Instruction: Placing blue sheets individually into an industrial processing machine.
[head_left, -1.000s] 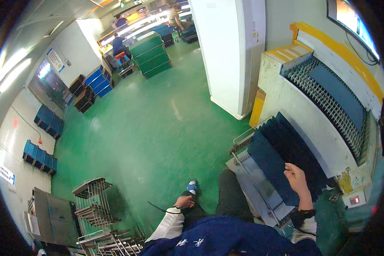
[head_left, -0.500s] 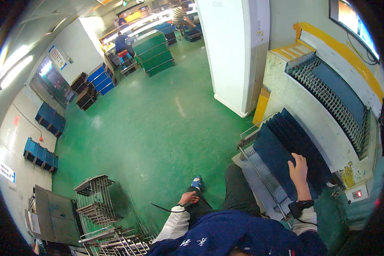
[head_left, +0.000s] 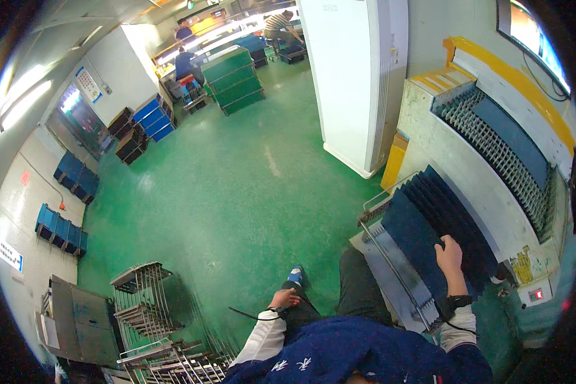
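My right hand (head_left: 450,255) reaches over a row of thin dark blue panels (head_left: 408,224) standing in a metal rack (head_left: 395,265) at my right. Its fingers are bent, thumb and forefinger a little apart, close to the panels' upper edges. No panel is lifted; whether the fingertips touch one I cannot make out. Low in front of me, my left hand (head_left: 285,298) rests by my left thigh, fingers loosely stretched and nothing visible in them. A black strap (head_left: 253,315) sticks out from the left wrist.
Beside the rack stands a pale machine (head_left: 422,115) with a slotted conveyor (head_left: 493,144). A tall white cabinet (head_left: 349,83) rises ahead. Metal racks (head_left: 141,301) stand at lower left. Green crates (head_left: 237,80) and blue crates (head_left: 153,118) are farther off, with people working behind.
My right hand's fingers have bent in from a wider spread and the hand sits slightly lower. My left hand stays by the thigh. The whole view has shifted slightly.
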